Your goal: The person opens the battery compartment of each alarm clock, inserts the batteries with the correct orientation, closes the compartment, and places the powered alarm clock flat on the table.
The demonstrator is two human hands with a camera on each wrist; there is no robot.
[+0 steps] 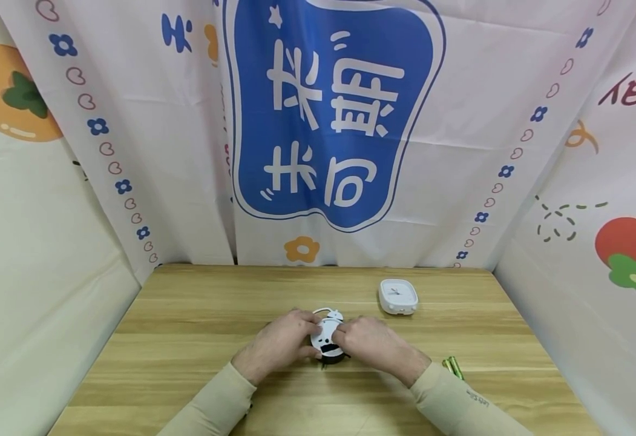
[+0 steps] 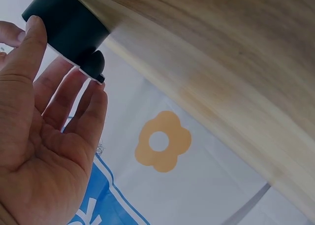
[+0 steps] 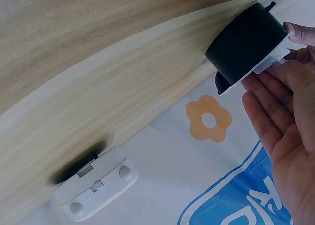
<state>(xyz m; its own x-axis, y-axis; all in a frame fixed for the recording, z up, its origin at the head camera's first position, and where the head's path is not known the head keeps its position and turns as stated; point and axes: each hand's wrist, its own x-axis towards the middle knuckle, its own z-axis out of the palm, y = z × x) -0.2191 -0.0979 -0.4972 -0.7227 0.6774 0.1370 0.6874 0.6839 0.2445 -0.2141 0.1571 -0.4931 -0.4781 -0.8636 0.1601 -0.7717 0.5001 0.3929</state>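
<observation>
A small round alarm clock [image 1: 326, 332], with a white back and a dark body, lies back side up on the table. A dark rectangular slot shows in its back. My left hand [image 1: 285, 342] grips the clock's left side between thumb and fingers. In the left wrist view, the clock's dark side [image 2: 69, 25] sits above the left fingers. My right hand [image 1: 374, 345] is at the clock's right side with bent fingers. In the right wrist view, a small whitish cover [image 3: 271, 60] stands out from the clock's back at the right fingertips, which seem to pinch it.
A white square clock [image 1: 398, 297] sits at the back right of the wooden table [image 1: 198, 321]. Green batteries [image 1: 452, 367] lie by the right forearm. Printed cloth [image 1: 459, 151] hangs behind the table and along both sides.
</observation>
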